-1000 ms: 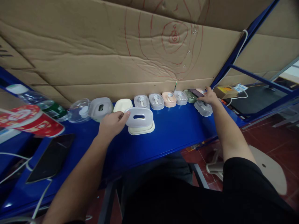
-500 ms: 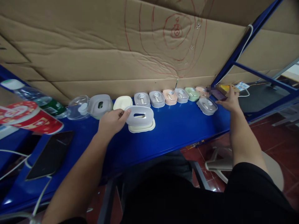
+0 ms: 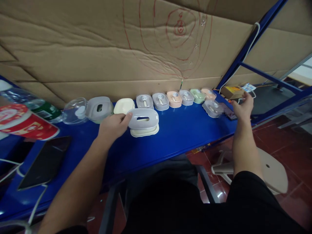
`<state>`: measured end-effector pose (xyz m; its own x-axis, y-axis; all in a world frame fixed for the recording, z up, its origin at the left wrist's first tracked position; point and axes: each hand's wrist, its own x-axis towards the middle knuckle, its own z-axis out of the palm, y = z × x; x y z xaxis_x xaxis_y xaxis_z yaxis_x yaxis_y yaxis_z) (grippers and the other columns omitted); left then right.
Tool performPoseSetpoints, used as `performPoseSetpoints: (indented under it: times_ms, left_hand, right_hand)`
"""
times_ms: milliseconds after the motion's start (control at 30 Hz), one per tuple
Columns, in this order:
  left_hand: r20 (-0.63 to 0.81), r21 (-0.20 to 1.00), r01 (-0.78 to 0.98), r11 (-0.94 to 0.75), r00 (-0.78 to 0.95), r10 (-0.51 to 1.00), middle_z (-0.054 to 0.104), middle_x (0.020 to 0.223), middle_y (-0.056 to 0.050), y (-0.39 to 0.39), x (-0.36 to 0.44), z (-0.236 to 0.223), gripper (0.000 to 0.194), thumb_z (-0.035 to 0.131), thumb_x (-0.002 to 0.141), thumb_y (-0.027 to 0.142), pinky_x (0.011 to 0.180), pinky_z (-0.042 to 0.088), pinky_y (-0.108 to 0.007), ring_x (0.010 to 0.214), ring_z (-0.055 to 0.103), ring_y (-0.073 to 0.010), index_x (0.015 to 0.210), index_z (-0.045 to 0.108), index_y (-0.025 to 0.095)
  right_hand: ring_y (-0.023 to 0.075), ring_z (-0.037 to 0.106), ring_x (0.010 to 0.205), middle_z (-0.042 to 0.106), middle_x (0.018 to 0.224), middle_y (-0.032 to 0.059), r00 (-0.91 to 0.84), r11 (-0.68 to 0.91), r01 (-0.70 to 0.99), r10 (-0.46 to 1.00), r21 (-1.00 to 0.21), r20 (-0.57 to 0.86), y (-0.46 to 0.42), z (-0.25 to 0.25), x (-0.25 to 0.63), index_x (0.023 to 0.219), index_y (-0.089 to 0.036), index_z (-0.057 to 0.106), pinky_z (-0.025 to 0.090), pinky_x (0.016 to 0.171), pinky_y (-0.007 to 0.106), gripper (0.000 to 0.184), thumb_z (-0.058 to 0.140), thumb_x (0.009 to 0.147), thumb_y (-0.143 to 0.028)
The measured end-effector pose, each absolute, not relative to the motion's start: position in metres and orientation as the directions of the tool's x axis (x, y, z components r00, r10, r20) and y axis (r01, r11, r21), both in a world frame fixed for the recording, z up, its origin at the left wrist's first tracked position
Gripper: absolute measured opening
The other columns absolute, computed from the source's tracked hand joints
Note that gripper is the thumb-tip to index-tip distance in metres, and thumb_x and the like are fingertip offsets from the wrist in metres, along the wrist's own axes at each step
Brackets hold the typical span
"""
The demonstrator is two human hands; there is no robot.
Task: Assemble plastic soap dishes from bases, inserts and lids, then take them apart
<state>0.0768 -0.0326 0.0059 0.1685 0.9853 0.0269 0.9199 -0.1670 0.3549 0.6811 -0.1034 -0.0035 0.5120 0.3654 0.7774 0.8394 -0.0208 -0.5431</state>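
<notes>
My left hand point(image 3: 113, 125) grips the left end of a grey lid with a slot point(image 3: 143, 117), which sits on a cream base point(image 3: 145, 132) on the blue table point(image 3: 185, 130). My right hand point(image 3: 241, 108) is stretched to the table's right end, fingers loosely apart, at the end of a dark phone point(image 3: 225, 110) lying flat. A small grey container point(image 3: 211, 108) lies just left of the phone. Behind stands a row of small lidded containers: grey point(image 3: 144, 100), grey point(image 3: 160, 100), peach point(image 3: 174, 98), grey point(image 3: 186, 97), green point(image 3: 197, 95), peach point(image 3: 208, 93).
A cream container point(image 3: 123, 105), a grey slotted box point(image 3: 98, 109) and a clear lid point(image 3: 74, 110) stand at the left. Further left are a red cup point(image 3: 24, 122), a bottle and a black phone point(image 3: 45, 162). A cardboard wall point(image 3: 97, 48) backs the table. A stool point(image 3: 268, 169) stands at the right.
My right hand carried the dark phone from the row of containers to the right and down onto the table's right end. My left hand stayed on the grey lid.
</notes>
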Motion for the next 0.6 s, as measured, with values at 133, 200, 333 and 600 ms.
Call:
performPoseSetpoints:
  times_ms: [133,200,333,600]
  left_hand:
    - [-0.037,0.352,0.924,-0.147,0.170,0.985,0.074,0.076,-0.010,-0.033,0.077,0.006,0.067,0.026,0.098,0.064,0.065,0.037,-0.034,0.073,0.065,-0.0255,0.067,0.067,0.022]
    - [-0.060,0.355,0.926,-0.129,0.161,0.985,0.074,0.075,-0.010,-0.032,0.077,0.006,0.068,0.026,0.098,0.063,0.067,0.039,-0.035,0.073,0.066,-0.0261,0.067,0.069,0.021]
    - [-0.052,0.358,0.926,-0.118,0.146,0.988,0.074,0.073,-0.011,-0.032,0.076,0.005,0.069,0.025,0.100,0.062,0.071,0.043,-0.036,0.076,0.068,-0.0272,0.068,0.071,0.021]
    - [-0.091,0.278,0.950,-0.145,0.176,0.980,0.075,0.082,-0.014,-0.043,0.085,0.005,0.069,0.025,0.103,0.058,0.082,0.051,-0.038,0.086,0.071,-0.0287,0.083,0.077,0.019]
  right_hand:
    - [0.0309,0.069,0.114,0.070,0.127,0.0169,0.184,0.334,0.855,0.521,-0.397,0.834,-0.079,0.029,0.567,0.138,-0.019,0.062,0.054,0.103,0.057,0.063,0.070,0.088,-0.056]
    - [0.0322,0.067,0.121,0.070,0.132,0.0140,-0.074,0.485,0.810,0.642,-0.329,0.763,-0.068,0.037,0.496,0.143,-0.023,0.061,0.053,0.107,0.058,0.067,0.070,0.089,-0.062]
    - [0.0354,0.057,0.139,0.062,0.150,0.0143,-0.568,0.767,0.572,0.626,-0.290,0.534,-0.044,0.028,0.385,0.152,-0.026,0.056,0.045,0.118,0.058,0.082,0.072,0.086,-0.072]
    - [0.0391,0.048,0.149,0.050,0.164,0.0138,-0.657,0.705,0.519,0.691,-0.484,0.301,-0.028,-0.023,0.365,0.166,-0.027,0.039,0.039,0.125,0.059,0.103,0.077,0.081,-0.072]
